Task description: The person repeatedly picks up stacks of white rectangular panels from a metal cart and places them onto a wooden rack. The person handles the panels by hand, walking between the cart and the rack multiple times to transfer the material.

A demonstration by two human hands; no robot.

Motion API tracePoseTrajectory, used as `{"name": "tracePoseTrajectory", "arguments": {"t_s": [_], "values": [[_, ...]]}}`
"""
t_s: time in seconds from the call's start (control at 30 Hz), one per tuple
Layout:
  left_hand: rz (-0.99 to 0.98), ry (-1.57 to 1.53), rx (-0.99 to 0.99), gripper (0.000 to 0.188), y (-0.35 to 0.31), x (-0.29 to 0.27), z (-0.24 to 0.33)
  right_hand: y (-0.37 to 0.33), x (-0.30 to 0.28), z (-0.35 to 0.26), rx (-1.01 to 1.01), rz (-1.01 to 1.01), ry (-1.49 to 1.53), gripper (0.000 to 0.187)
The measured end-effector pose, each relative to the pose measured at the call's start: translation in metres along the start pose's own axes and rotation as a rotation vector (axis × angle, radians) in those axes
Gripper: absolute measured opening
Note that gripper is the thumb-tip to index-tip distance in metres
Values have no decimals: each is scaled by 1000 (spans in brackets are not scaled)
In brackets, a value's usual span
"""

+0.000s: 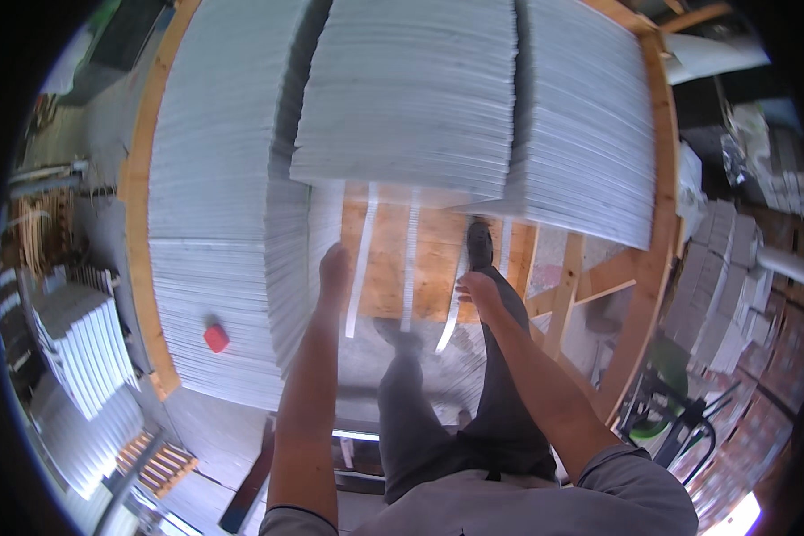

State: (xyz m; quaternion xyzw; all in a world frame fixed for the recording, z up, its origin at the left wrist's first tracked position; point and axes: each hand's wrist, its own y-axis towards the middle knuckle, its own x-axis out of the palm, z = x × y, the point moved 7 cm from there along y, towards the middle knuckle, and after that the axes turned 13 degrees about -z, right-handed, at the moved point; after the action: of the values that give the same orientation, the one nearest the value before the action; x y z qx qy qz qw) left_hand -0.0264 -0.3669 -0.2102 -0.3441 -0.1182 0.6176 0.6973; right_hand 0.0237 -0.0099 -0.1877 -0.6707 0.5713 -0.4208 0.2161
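My left hand (334, 268) hangs beside the inner side of the left stack of light grey sheets (214, 161). Its fingers are blurred, and I cannot tell whether it touches the stack. My right hand (480, 292) hovers in front of my right thigh, fingers loosely apart with nothing visible in them. Between the hands lies a wooden board (386, 250) with several white strips (411, 268) along it. Beyond it rises the middle stack of sheets (406, 98). My right shoe (480, 246) rests on the board.
A right stack of sheets (585, 125) stands within the wooden frame (657, 161). A small red object (215, 338) lies on the left stack. Wooden braces (563, 295) cross at the right. Wrapped packages (719, 277) and a slatted pallet (156, 463) are farther out.
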Motion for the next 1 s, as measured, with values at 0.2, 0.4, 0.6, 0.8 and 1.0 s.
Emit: {"name": "tracePoseTrajectory", "arguments": {"t_s": [0.2,0.4,0.6,0.8,1.0], "values": [[121,-22,-164,44,115,-6,-58,136,-10,-5,-66,40,-163,23],[214,60,114,43,201,-25,-53,220,-12,-38,-463,276,-518,30],[235,46,53,43,213,-31,-59,243,-15,-43,-479,339,-562,31],[241,51,38,43,215,-34,-62,249,-11,-40,-463,353,-553,32],[251,48,28,43,213,-43,-67,247,-10,-36,-447,347,-546,33]]}}
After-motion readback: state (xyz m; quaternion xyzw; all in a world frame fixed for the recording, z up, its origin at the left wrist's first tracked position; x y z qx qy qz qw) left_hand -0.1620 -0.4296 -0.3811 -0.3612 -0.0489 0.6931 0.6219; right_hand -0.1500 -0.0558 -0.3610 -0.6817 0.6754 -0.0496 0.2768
